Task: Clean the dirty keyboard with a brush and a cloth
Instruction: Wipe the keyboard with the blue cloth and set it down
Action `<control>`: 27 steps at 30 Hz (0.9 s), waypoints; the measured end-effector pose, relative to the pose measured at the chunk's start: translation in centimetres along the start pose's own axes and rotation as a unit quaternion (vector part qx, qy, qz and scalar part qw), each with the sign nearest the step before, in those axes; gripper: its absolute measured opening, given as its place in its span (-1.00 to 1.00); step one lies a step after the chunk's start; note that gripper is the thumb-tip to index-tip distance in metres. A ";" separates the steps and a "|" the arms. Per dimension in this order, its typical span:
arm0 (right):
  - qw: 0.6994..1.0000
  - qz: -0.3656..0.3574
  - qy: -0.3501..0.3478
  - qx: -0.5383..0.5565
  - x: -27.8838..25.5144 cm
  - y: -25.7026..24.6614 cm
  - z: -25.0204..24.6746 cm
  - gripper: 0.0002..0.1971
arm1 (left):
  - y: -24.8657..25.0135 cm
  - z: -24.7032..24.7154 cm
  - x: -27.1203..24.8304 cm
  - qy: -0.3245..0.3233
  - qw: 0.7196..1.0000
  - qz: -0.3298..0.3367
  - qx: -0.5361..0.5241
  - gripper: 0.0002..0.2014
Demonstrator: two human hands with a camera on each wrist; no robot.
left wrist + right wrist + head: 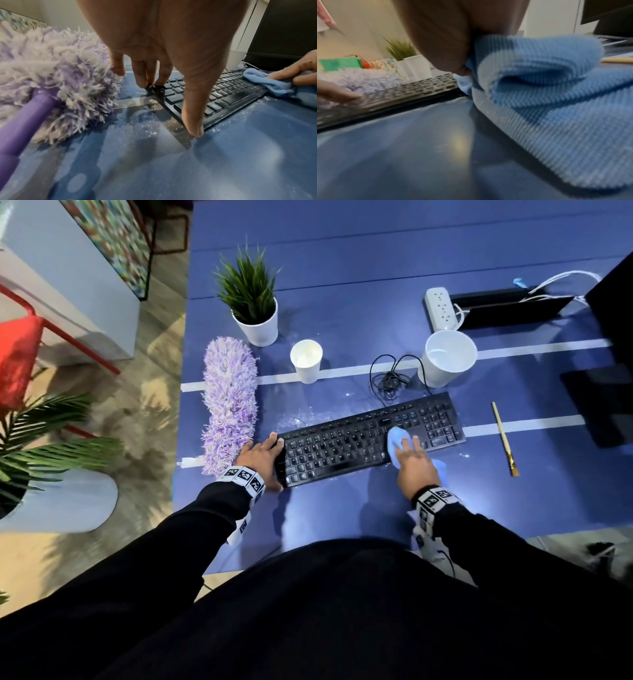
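- Two hands work at a flat black plastic keyboard (370,436), which lies slightly askew near the front middle of the blue bench (342,302).
- The left hand (262,462) holds the keyboard's left end: fingers (142,75) straight, tips on the far left corner, thumb down at the near left corner.
- The right hand (412,460) presses a light blue ribbed cloth (397,440) onto the keys, left of the number pad; its fingers lie fairly straight over the cloth, and a loose part of the cloth trails off the front edge onto the bench.
- In the right wrist view the cloth (556,108) is bunched under the palm; whether the fingers also pinch it cannot be told.
- A thin wooden-handled brush (505,440) with a gold ferrule lies alone on the bench, to the right of the keyboard and apart from it.
- A fluffy purple-and-white duster (229,402) with a purple handle lies just left of the keyboard, beside the left hand.
- White specks and powder lie on the bench around the keyboard's left end and front edge.
- Behind the keyboard stand a small white paper cup (306,364) and a larger white cup (445,361), with the keyboard's coiled black cable (390,378) between them.
- A green plant in a white pot (255,316) stands farther back on the left.
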State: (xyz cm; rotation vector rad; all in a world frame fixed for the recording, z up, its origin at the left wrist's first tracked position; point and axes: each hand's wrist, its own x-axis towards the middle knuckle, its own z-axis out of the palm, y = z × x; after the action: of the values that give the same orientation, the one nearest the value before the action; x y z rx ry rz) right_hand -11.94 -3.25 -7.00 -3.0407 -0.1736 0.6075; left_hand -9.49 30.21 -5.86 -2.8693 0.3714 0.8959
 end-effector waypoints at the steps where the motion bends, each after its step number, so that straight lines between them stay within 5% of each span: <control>1: 1.000 -0.028 -0.007 0.004 0.4 -1.8 0.0 -0.38 | 0.0 -0.2 0.0 0.002 1.000 0.002 -0.004 0.16; 7: 0.975 -0.223 0.004 -0.014 0.7 -13.6 0.4 -0.19 | -0.1 -0.8 -0.6 0.022 0.999 0.019 -0.028 0.17; 10: 0.960 -0.280 -0.012 -0.024 1.0 -18.2 0.5 -0.29 | -0.1 -1.3 -0.7 0.023 0.999 0.022 -0.029 0.12; 14: 0.945 -0.322 -0.059 0.023 1.7 -18.6 0.5 -0.33 | -0.6 -1.6 -0.3 0.015 0.999 0.031 -0.033 0.06; 18: 0.952 -0.157 -0.002 0.263 1.3 -13.1 -1.4 -0.44 | -0.8 -1.8 0.3 0.018 0.998 0.025 -0.056 0.03; 21: 0.900 0.028 0.114 0.420 -0.1 -5.9 -4.0 -0.56 | -0.6 -2.1 0.8 0.004 0.998 0.009 -0.056 0.03; 27: 0.815 0.240 0.273 0.452 -2.3 9.0 -7.5 -0.65 | 0.5 -1.8 0.9 -0.010 0.998 -0.028 -0.056 -0.01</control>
State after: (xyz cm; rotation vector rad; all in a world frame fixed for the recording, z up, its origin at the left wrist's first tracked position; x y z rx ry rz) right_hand -10.29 -12.52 0.26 -2.1410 0.7064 -0.1951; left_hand -7.92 29.24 -4.93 -2.9531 0.2462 0.9633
